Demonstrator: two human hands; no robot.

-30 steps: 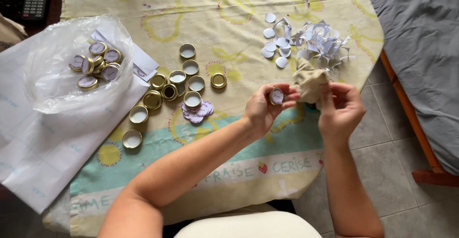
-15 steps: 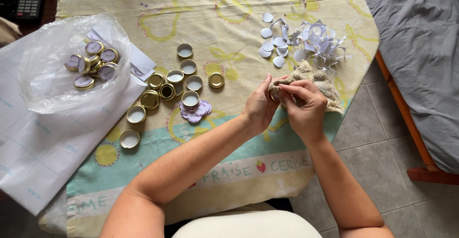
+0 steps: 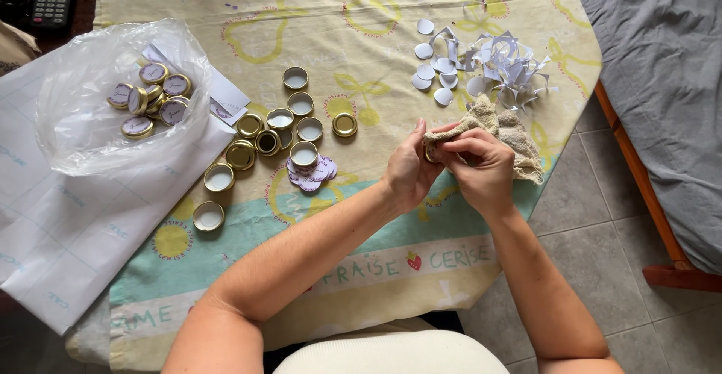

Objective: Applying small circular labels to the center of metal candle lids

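Above the table's near edge, the left hand (image 3: 410, 171) pinched a small gold lid (image 3: 430, 153) between thumb and fingers, the lid mostly hidden. The right hand (image 3: 481, 169) was closed on a beige cloth (image 3: 505, 127), pressing a fold of it against the lid, so the two hands met. The work looked like wiping the lid; doing it well probably meant turning the lid under the cloth, keeping the pinch on its rim, and reaching the inner face. The rest of the cloth trailed onto the tablecloth (image 3: 376, 13) just beyond the fingers. Behind it lay white paper discs (image 3: 432, 69) and curled paper scraps (image 3: 508, 66). To the left, well apart, sat open gold lids (image 3: 293, 130), some over lilac labels (image 3: 316, 175), and farther left a clear bag (image 3: 98, 96) holding labelled lids (image 3: 150, 96).
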